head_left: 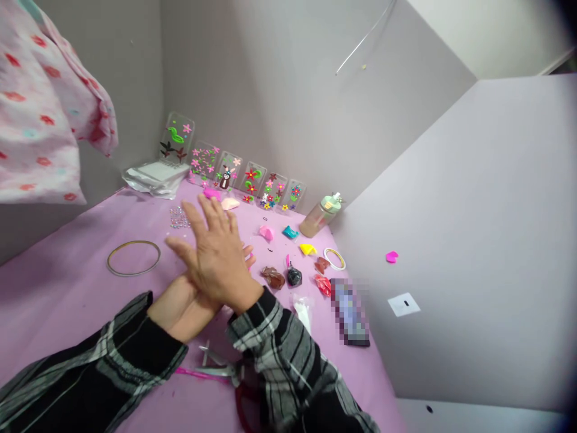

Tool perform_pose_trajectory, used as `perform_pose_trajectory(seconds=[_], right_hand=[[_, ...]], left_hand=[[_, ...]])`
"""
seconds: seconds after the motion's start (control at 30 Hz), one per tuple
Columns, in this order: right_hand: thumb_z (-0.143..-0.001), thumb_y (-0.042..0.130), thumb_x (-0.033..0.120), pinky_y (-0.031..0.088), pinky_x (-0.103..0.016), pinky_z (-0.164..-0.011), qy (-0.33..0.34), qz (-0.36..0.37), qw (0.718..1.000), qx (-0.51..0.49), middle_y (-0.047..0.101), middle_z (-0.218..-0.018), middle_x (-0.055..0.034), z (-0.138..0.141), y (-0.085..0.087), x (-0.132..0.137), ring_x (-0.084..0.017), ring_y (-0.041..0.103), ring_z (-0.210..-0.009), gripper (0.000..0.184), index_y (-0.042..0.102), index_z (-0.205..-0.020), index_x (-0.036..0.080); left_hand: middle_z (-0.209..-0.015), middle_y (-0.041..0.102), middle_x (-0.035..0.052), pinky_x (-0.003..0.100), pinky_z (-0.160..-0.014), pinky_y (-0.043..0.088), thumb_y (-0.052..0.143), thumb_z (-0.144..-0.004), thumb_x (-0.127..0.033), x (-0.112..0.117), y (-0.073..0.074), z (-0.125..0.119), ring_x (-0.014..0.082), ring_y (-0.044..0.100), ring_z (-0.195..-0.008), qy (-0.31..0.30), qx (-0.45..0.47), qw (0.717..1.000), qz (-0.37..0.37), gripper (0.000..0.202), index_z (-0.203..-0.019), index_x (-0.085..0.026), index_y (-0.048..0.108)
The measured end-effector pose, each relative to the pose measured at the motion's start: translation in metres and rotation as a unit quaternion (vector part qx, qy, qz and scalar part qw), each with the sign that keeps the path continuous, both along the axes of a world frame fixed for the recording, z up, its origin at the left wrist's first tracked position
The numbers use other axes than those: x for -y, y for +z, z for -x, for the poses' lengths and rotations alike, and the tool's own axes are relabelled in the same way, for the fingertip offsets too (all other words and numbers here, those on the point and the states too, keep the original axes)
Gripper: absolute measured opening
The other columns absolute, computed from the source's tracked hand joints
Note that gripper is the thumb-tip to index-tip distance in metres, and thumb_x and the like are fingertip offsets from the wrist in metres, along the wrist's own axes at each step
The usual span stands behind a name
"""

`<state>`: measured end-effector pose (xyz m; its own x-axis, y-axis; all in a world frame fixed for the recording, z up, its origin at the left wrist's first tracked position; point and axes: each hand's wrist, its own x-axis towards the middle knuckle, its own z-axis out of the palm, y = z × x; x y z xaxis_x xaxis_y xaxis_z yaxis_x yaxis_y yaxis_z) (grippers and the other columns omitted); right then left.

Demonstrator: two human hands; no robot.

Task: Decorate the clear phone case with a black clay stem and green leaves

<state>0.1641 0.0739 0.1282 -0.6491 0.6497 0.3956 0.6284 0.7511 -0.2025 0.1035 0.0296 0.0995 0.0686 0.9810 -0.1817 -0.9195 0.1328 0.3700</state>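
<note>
My right hand [220, 258] lies across my left hand [196, 297], palm against palm, with its fingers stretched out and spread. The left hand is underneath, palm up; its fingertips show past the right hand's edge and look extended. Whatever may lie between the palms is hidden. A bit of pink shows by the left fingertips. Under my forearms are scissors [232, 373] with dark red handles and a thin pink tool [201, 374]. Near the right hand lie a brown clay packet [273, 277] and a black wrapped lump [294, 276].
Clear phone cases [253, 180] with clay flowers lean along the wall. Pink [266, 232], teal [291, 232], yellow [308, 249] and red [323, 285] packets lie about. A bottle [321, 215], phone [350, 313], bangle [134, 258], tape roll [334, 259] and gem sheet [179, 218] are around.
</note>
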Motion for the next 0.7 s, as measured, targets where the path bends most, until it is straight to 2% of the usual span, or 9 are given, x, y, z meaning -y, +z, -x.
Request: perform_pose_trajectory(seconds=[0.07,0.17,0.23,0.3,0.33,0.43,0.53,0.6,0.7], right_hand=[[-0.119,0.056,0.06,0.024,-0.061,-0.146,0.004,-0.012,1.0,0.021,0.04,-0.188,-0.0163,-0.01,-0.005,0.002,-0.03,0.027,-0.18,0.072,0.048,-0.174,0.014],[-0.12,0.05,0.063,0.029,-0.048,-0.147,0.084,-0.035,0.994,0.063,0.049,-0.183,-0.0151,-0.014,-0.016,0.029,-0.027,0.036,-0.177,0.075,0.051,-0.171,0.008],[-0.116,0.048,0.075,0.026,-0.038,-0.147,0.11,-0.046,0.991,0.057,0.044,-0.186,-0.0075,-0.005,-0.014,0.041,-0.021,0.032,-0.178,0.085,0.047,-0.176,0.016],[-0.113,0.051,0.078,0.025,-0.038,-0.147,0.074,-0.021,0.997,0.02,0.041,-0.188,-0.0022,0.007,-0.006,0.037,-0.02,0.033,-0.177,0.08,0.05,-0.174,0.026],[-0.115,0.052,0.075,0.027,-0.04,-0.147,0.053,-0.005,0.999,0.008,0.042,-0.187,-0.0051,0.011,-0.002,0.029,-0.022,0.034,-0.177,0.079,0.049,-0.175,0.023],[-0.118,0.054,0.064,0.028,-0.058,-0.146,-0.012,0.019,1.0,0.008,0.037,-0.189,-0.0182,0.008,-0.001,0.014,-0.03,0.03,-0.179,0.082,0.041,-0.177,0.008],[-0.116,0.06,0.064,0.029,-0.055,-0.146,0.061,-0.021,0.997,0.032,0.042,-0.186,-0.0204,-0.006,-0.014,0.029,-0.028,0.028,-0.18,0.086,0.043,-0.175,0.004],[-0.114,0.058,0.071,0.027,-0.046,-0.147,0.095,-0.042,0.994,0.026,0.044,-0.185,-0.0187,-0.008,-0.018,0.042,-0.025,0.023,-0.181,0.092,0.044,-0.174,0.003],[-0.116,0.055,0.068,0.023,-0.048,-0.148,0.059,-0.019,0.998,0.016,0.038,-0.188,-0.0147,0.003,-0.009,0.033,-0.024,0.024,-0.181,0.089,0.038,-0.178,0.007]], left_hand=[[-0.165,0.07,0.0059,0.067,-0.139,0.037,0.031,-0.119,-0.041,-0.006,-0.001,0.024,0.0328,0.032,-0.177,-0.012,-0.012,0.999,0.04,0.055,-0.163,-0.03,0.062],[-0.165,0.071,0.0127,0.061,-0.143,0.032,0.048,-0.11,-0.071,-0.012,-0.013,0.046,0.0368,0.031,-0.177,0.018,-0.064,0.996,0.056,0.066,-0.152,-0.027,0.073],[-0.17,0.067,-0.0003,0.053,-0.146,0.025,0.051,-0.104,-0.084,-0.013,-0.019,0.042,0.0303,0.023,-0.18,0.074,-0.068,0.995,-0.009,0.068,-0.155,-0.043,0.069],[-0.173,0.062,-0.0165,0.045,-0.147,0.024,0.054,-0.102,-0.085,-0.009,-0.019,0.028,0.0215,0.016,-0.181,0.121,-0.066,0.99,-0.033,0.059,-0.156,-0.061,0.061],[-0.174,0.061,-0.0146,0.044,-0.148,0.022,0.053,-0.103,-0.086,-0.007,-0.016,0.022,0.0211,0.016,-0.181,0.16,-0.056,0.985,-0.043,0.063,-0.159,-0.06,0.059],[-0.174,0.063,-0.0027,0.051,-0.149,0.022,0.045,-0.111,-0.08,-0.003,-0.005,0.023,0.0233,0.025,-0.18,0.067,-0.055,0.996,-0.028,0.066,-0.163,-0.044,0.061],[-0.159,0.074,0.0141,0.055,-0.14,0.039,0.038,-0.107,-0.088,-0.005,-0.002,0.04,0.0333,0.047,-0.171,0.01,-0.059,0.998,0.034,0.086,-0.15,-0.023,0.076],[-0.156,0.076,0.0148,0.049,-0.132,0.049,0.039,-0.108,-0.083,-0.008,-0.006,0.043,0.0305,0.052,-0.167,0.071,-0.057,0.996,0.012,0.083,-0.147,-0.021,0.078],[-0.162,0.073,-0.0017,0.033,-0.128,0.051,0.046,-0.115,-0.066,-0.008,-0.011,0.026,0.0142,0.048,-0.168,0.203,-0.033,0.976,-0.076,0.054,-0.148,-0.036,0.077]])
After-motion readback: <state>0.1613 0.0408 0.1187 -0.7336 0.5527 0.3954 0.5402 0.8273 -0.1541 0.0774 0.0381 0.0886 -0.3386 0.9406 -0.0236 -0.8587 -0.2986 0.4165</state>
